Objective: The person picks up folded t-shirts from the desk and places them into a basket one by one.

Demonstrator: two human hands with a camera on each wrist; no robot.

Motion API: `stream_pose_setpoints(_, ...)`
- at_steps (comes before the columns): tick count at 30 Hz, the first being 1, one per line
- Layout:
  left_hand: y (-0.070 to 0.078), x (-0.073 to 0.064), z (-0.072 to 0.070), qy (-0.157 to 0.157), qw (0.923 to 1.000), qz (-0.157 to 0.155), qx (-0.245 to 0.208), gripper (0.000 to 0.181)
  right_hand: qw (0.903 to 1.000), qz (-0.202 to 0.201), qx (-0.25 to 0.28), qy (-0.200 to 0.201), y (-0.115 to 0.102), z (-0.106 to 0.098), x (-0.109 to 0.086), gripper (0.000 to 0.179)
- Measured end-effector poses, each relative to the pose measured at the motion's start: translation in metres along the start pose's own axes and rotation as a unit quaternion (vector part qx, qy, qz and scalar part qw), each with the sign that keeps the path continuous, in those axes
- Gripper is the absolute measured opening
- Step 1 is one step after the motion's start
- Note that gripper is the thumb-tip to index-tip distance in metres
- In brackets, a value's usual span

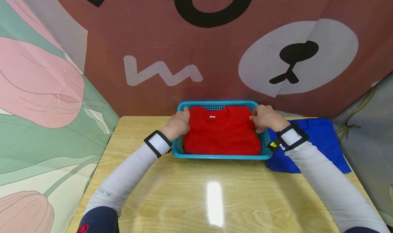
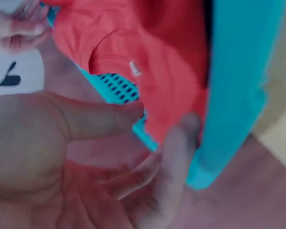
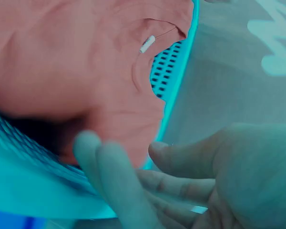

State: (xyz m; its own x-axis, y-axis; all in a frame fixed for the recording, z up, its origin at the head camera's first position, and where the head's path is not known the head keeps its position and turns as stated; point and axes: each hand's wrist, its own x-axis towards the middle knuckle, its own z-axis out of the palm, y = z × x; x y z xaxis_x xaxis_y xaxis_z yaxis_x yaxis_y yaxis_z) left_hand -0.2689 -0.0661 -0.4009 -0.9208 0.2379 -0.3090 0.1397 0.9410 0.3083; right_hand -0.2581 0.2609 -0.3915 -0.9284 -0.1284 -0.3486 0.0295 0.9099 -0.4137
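A folded red shirt (image 1: 221, 134) with a small white neck label lies inside a blue plastic basket (image 1: 221, 157) with perforated sides. My left hand (image 1: 180, 123) is at the basket's left end. In the left wrist view its thumb and forefinger stand apart at the shirt's shoulder edge. At the right end, my right hand (image 1: 266, 118) reaches over the rim. Its fingers (image 3: 117, 164) extend along the shirt's side in the right wrist view, the thumb apart from them.
A folded blue cloth (image 1: 322, 144) lies on the wooden table (image 1: 172, 195) to the right, partly under the right forearm in the head view. Behind the basket rises a brown printed backdrop (image 1: 159, 31). A flower-patterned sheet (image 1: 40, 83) hangs at the left.
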Motion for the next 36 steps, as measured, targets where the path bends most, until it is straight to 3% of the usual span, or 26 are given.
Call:
stream_pose_setpoints(3, 0.008, -0.009, 0.001, -0.020, 0.9989, 0.031, 0.030, 0.055, 0.9995, -0.009, -0.028, 0.014, -0.010, 0.001, -0.008, 0.029)
stream_pose_setpoints(8, 0.016, -0.019, 0.012, -0.107, 0.9873, 0.081, 0.085, 0.032, 0.9966, -0.049, -0.044, -0.050, -0.015, 0.019, -0.013, 0.020)
stream_pose_setpoints(14, 0.013, -0.019, 0.030, -0.137, 0.9692, 0.092, 0.183, 0.020, 0.9920, -0.067, -0.079, -0.072, -0.005, 0.041, -0.012, 0.018)
stream_pose_setpoints(18, 0.009, -0.020, 0.036, -0.145, 0.9660, 0.101, 0.188, 0.020, 0.9918, -0.075, -0.076, -0.070, -0.001, 0.044, -0.016, 0.017)
stream_pose_setpoints(22, 0.010, -0.026, 0.037, -0.085, 0.9696, 0.129, 0.190, 0.023, 0.9939, -0.095, -0.031, -0.047, 0.005, 0.035, -0.029, 0.020)
stream_pose_setpoints(27, 0.027, -0.040, 0.042, 0.048, 0.9665, 0.192, 0.164, 0.032, 0.9877, -0.152, 0.001, 0.036, 0.025, 0.025, -0.048, 0.022)
stream_pose_setpoints(30, 0.044, -0.048, 0.052, 0.128, 0.9533, 0.240, 0.130, 0.031, 0.9806, -0.172, 0.006, 0.093, 0.038, 0.024, -0.056, 0.019)
stream_pose_setpoints(32, 0.058, -0.053, 0.061, 0.174, 0.9394, 0.271, 0.118, 0.029, 0.9760, -0.175, 0.011, 0.129, 0.048, 0.026, -0.059, 0.019)
stream_pose_setpoints(36, 0.086, -0.061, 0.084, 0.228, 0.9159, 0.315, 0.099, 0.028, 0.9664, -0.168, 0.025, 0.193, 0.068, 0.027, -0.063, 0.020)
